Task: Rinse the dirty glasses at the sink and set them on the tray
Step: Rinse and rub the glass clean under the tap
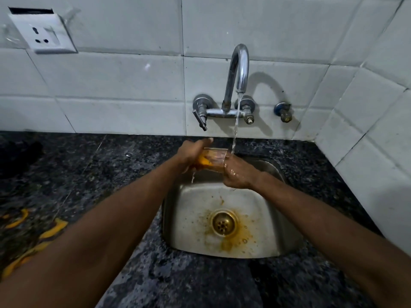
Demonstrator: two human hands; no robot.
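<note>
Orange residue is staining the steel sink point(191, 207) around its drain point(223, 222) as 2 hands are gripping 1 dirty glass point(214, 160) above the far edge, left hand point(191, 154) and right hand point(239, 174) curling around opposite sides, under water point(235, 125) running from the wall tap point(239, 67).

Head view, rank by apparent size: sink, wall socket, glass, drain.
1. sink
2. wall socket
3. glass, partly covered, so its lead over the drain is unsure
4. drain
</note>
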